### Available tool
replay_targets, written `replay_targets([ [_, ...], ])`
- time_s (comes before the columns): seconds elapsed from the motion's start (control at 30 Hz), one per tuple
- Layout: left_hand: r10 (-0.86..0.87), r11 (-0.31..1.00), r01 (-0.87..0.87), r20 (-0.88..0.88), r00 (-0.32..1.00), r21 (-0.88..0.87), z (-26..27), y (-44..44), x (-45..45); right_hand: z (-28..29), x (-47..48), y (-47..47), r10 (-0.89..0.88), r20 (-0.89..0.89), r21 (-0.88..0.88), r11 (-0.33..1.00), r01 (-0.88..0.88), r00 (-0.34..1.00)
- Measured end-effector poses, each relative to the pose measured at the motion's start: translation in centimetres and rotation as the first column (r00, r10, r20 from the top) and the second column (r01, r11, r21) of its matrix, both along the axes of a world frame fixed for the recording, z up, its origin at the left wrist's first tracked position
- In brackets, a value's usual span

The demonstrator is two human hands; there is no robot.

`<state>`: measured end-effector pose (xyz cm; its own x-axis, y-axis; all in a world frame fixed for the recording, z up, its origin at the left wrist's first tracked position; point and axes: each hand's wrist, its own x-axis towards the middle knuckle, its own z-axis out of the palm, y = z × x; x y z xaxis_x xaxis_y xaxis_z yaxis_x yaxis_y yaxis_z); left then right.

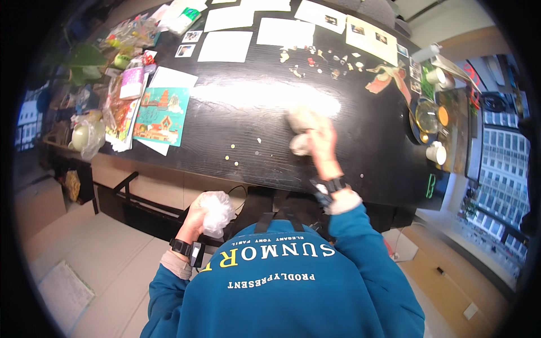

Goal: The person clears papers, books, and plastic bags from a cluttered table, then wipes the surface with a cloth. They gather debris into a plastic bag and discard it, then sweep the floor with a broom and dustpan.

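Note:
My right hand is over the black wood-grain table, blurred by motion. It grips a pale cloth, part of which bunches out below the fingers and lies against the tabletop. Off the table's front edge, my left hand holds a crumpled ball of thin whitish plastic near my body. Several tiny yellowish bits and a small white scrap lie on the tabletop to the left of the cloth.
Small stickers or cutouts are scattered toward the back, near white paper sheets. A pinkish ribbon lies at right, beside a glass teapot and white cups. At left are a teal illustrated booklet and a tissue pack.

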<state>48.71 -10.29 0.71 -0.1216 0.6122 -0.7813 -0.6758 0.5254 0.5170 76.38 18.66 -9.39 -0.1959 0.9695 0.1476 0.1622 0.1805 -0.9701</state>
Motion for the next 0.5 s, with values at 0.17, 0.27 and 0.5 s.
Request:
replay_targets([
  [0.17,-0.060,0.974,0.062,0.015,0.998,-0.216,-2.2,-2.7,-1.6,1.1,22.5,-3.0,-0.517,0.253,-0.014,0.843,0.538,0.818],
  [0.27,-0.087,0.948,0.085,0.005,0.996,-0.308,-3.2,-4.7,-1.3,-0.1,25.9,-7.7,-0.575,0.697,0.221,0.740,0.635,0.428],
  [0.5,-0.043,0.938,0.041,-0.001,0.999,-0.343,-2.8,-4.2,-1.3,-2.1,3.0,-12.3,-0.240,0.609,0.192,0.969,0.153,0.756],
])
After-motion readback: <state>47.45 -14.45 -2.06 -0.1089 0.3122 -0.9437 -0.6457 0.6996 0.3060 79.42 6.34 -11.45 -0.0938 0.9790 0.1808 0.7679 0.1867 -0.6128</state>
